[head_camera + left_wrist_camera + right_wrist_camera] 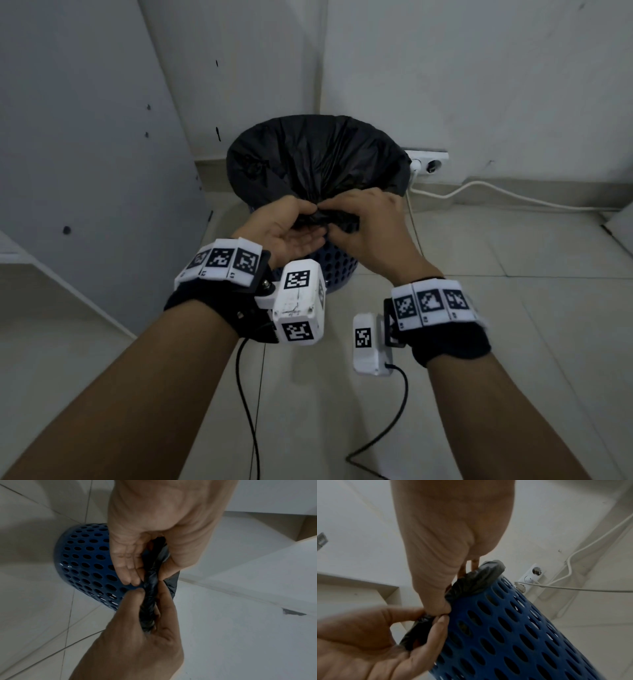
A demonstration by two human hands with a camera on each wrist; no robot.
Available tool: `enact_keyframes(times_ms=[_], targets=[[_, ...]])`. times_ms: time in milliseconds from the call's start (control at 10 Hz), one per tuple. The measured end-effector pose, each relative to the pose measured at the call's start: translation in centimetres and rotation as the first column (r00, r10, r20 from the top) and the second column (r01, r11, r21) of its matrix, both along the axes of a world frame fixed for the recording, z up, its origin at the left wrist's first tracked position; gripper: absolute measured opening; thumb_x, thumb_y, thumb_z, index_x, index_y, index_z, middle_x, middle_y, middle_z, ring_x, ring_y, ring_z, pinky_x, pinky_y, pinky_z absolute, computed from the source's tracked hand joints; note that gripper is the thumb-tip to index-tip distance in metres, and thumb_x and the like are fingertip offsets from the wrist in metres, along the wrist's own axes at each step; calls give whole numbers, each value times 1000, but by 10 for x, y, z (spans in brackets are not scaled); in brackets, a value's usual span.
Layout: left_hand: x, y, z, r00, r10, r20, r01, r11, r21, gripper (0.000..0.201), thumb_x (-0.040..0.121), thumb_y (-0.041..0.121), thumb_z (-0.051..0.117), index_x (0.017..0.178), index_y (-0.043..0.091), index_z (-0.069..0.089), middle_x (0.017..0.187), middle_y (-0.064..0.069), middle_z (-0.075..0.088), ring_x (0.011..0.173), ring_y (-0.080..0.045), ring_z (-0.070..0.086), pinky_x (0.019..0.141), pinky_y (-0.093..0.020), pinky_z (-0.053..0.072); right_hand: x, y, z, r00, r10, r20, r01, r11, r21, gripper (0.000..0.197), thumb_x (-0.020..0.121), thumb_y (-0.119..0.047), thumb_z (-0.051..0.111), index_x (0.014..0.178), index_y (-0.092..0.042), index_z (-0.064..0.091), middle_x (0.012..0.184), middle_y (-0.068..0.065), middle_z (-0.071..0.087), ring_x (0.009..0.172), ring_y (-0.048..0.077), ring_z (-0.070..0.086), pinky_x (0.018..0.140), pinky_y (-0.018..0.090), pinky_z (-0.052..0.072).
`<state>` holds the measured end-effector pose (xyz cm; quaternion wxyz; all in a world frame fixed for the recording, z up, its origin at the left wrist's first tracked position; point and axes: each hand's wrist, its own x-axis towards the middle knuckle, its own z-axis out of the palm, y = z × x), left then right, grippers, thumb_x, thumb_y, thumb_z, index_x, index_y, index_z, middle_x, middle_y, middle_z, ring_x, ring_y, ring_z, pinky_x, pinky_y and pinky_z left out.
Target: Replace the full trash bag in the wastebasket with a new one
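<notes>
A black trash bag (318, 161) lined a blue perforated wastebasket (337, 274) that stood on a pale tiled floor (513, 342), in a corner near the white walls. The bag's edge was folded over the basket's rim, and on the side nearest me a section of it was gathered into a twisted strand (150, 599). My left hand (291, 233) sat palm up under that strand, thumb and forefinger pinching it, the other fingers lying straight and relaxed. My right hand (363, 226) came over from the other side, its fingers curled and nipping the same twisted plastic. The two hands nearly touched at the rim. I judged I held the slack this way to snug the bag against the rim, or to knot it, so it would not slip down inside; I could not tell whether this was the full bag or the fresh one, as its contents were hidden.

Beyond the basket, a white wall socket (430, 164) sat low on the wall with a white cable (496, 192) trailing off along the floor. A white panel (85, 154) leaned at the left.
</notes>
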<state>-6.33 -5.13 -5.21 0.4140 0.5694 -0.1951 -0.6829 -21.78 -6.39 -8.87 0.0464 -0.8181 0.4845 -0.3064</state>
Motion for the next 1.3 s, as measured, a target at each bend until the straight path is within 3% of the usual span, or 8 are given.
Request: enact_keyframes(times_ms=[200,300,400,500,600,800,1000,1300], targets=[[5,5,-10,992,-39,118,50,994,-95,36,90,40,65,111,10,65,88,-2,69,74,-16,69,61,-31,60,4,-2,-19,991,-70,110,88,981,-173,36,72,-17,74,107,-27,74,102,-10,74,102,17,64,96,39,32],[11,5,-23,918,28,395,75,967,-244,56,81,62,65,111,14,67,90,4,71,77,-14,69,62,-28,57,7,-2,-22,989,-67,132,94,973,-212,35,71,-14,73,105,-23,74,100,-8,74,101,18,65,102,41,33],[27,8,-47,508,307,805,251,841,-480,85,66,81,61,114,12,59,112,1,61,103,-15,60,80,-30,53,8,-5,-26,979,-22,202,66,974,-215,32,74,-9,72,105,-14,73,105,0,71,105,23,62,112,51,33],[34,13,-59,129,494,860,420,759,-498,91,70,76,61,127,8,45,131,-10,44,120,-25,45,93,-36,44,7,-7,-31,969,-16,245,74,971,-229,29,76,-10,73,105,-10,72,112,5,67,114,27,57,109,57,34],[32,14,-64,-49,642,765,732,544,-410,59,90,51,56,138,17,48,145,-8,44,138,-29,36,111,-47,27,5,-5,-41,957,-47,286,104,976,-190,27,82,-15,73,109,-12,70,118,4,64,128,30,49,113,61,26],[32,-3,-81,-43,683,729,771,487,-410,29,99,36,49,121,22,62,109,1,63,111,-24,57,112,-50,27,9,1,-51,935,-29,353,90,983,-159,27,87,-13,69,113,-10,66,118,3,64,133,26,42,118,58,18],[26,-6,-85,-58,695,717,755,500,-424,28,99,33,49,120,19,61,109,-4,61,112,-27,52,114,-52,25,17,0,-47,902,-99,420,151,984,-93,24,85,-10,68,109,-9,66,113,3,63,131,25,42,114,59,23],[30,7,-10,78,286,955,799,555,-232,53,92,50,45,128,14,59,119,-11,54,106,-31,54,99,-57,40,-1,5,31,970,-137,200,93,972,218,37,79,-31,72,112,-14,66,115,3,59,112,22,52,100,44,44]])
